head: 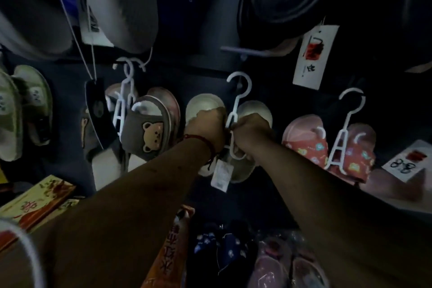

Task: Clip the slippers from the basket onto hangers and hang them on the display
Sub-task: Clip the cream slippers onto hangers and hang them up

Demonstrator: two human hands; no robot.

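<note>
A pair of pale cream slippers (205,104) hangs on a white plastic hanger (238,91) whose hook sits over a peg on the dark display wall. My left hand (207,128) is closed on the left slipper. My right hand (251,134) is closed on the hanger's lower part and the right slipper. A small white tag (221,176) dangles below the pair. Low in the view lie more slippers, dark blue (224,248) and pink (275,266); the basket holding them cannot be made out.
Grey bear slippers (149,128) hang to the left, green ones (25,110) further left, pink patterned ones (308,142) on a hanger to the right. Price cards (314,54) hang above. Yellow-red boxes (35,206) sit at lower left. Large dark slippers hang overhead. The scene is dim.
</note>
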